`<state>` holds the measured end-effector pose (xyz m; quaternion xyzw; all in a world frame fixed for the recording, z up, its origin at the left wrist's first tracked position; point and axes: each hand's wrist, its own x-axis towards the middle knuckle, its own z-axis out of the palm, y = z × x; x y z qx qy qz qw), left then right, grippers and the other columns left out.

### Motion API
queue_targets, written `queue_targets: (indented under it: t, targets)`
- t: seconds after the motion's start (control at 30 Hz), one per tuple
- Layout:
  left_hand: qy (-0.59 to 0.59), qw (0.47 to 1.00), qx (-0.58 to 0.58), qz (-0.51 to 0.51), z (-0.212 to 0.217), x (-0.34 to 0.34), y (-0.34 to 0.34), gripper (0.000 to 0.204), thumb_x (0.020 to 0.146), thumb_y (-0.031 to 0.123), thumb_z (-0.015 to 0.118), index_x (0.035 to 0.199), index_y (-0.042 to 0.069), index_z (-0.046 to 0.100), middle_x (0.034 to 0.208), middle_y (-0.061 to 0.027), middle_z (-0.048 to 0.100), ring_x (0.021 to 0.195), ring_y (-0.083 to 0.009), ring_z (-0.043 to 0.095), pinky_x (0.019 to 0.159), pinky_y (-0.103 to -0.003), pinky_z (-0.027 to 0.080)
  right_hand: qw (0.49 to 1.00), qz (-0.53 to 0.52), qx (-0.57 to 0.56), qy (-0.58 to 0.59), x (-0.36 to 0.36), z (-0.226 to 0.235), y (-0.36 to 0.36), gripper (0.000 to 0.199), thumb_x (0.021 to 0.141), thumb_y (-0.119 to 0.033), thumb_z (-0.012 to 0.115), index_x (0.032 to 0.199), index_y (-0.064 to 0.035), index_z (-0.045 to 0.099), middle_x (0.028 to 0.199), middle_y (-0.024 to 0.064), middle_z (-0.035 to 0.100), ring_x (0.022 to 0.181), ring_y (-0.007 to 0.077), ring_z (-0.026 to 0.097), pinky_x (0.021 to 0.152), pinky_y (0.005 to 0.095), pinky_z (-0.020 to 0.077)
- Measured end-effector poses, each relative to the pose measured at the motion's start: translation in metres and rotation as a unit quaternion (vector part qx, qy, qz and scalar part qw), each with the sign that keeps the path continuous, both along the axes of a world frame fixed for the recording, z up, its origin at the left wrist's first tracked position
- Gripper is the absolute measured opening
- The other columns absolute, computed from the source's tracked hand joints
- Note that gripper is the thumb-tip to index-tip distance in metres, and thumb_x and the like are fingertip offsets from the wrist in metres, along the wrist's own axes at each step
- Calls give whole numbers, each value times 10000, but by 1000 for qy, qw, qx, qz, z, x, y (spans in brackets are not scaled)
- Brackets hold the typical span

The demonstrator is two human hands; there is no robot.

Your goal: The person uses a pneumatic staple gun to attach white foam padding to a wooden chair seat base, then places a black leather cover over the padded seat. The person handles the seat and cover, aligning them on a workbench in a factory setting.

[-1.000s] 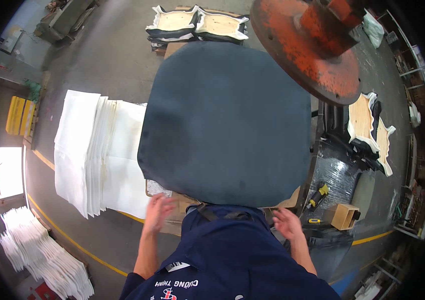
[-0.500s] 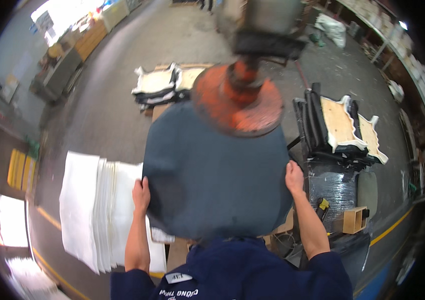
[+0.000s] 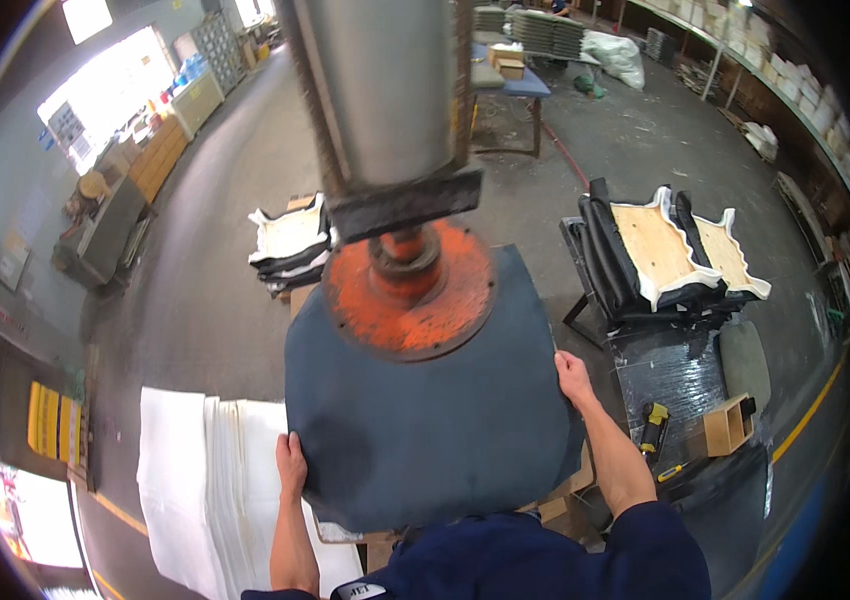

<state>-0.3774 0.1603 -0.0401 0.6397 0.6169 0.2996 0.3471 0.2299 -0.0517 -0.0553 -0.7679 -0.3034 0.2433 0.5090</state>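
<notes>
A large dark blue-grey panel (image 3: 425, 430) with rounded corners lies in front of my body, its surface smooth. My left hand (image 3: 290, 462) closes on its left edge, fingers partly hidden by the panel. On the opposite edge, my right hand (image 3: 573, 378) grips in the same way, thumb on top. Above the panel's far part hangs a round orange press plate (image 3: 410, 290), worn and scratched, under a grey metal cylinder (image 3: 385, 90). Whether the plate touches the panel I cannot tell.
White sheets (image 3: 180, 480) are stacked at the left. Black upholstered pieces with wooden backs (image 3: 650, 245) lie at the right, and a similar pile (image 3: 290, 235) sits at far left. A yellow-black tool (image 3: 654, 425), a yellow cutter (image 3: 670, 473) and a small wooden box (image 3: 728, 428) rest on the right-hand table.
My view has tilted and shifted, so the press plate appears lower and further left, with more of its cylinder showing. Both hands still hold the panel's edges.
</notes>
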Motion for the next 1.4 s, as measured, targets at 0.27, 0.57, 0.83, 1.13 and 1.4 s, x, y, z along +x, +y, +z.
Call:
queue_targets:
  t: [0.27,0.57,0.83,1.13,1.4]
  targets:
    - [-17,1000,19,0,-3,-1,-2,384,1104,286,481,936,-51,550,830,-142,570,807,-223,504,779,-398,456,999,16,5,34,8,3,5,363,1091,-267,537,1183,49,692,994,37,726,942,117,616,873,314,508]
    - [-63,998,-11,-6,-13,-7,-5,366,1126,307,477,957,-9,554,852,-60,564,817,-156,489,767,-352,456,995,32,-9,94,8,9,5,380,1100,-278,538,1234,41,696,1050,41,738,957,106,619,891,299,507]
    - [-92,995,-26,-4,-21,-15,2,363,1130,324,472,968,9,554,858,-34,548,829,-134,477,778,-322,453,992,24,-16,121,2,10,6,406,1108,-306,546,1299,27,680,1101,13,729,992,93,624,905,277,501]
    - [-83,996,-43,-9,-22,-15,3,361,1130,341,473,1004,14,559,882,-31,555,851,-131,480,797,-315,453,985,30,5,171,6,8,1,404,1114,-311,540,1311,10,686,1127,12,733,1012,94,633,909,272,502]
    - [-62,998,-30,1,-18,-13,-3,357,1113,320,484,1011,-10,572,875,-69,578,840,-159,503,790,-342,462,987,15,-23,156,8,3,7,419,1102,-318,561,1331,15,673,1154,18,726,1012,98,630,919,281,504]
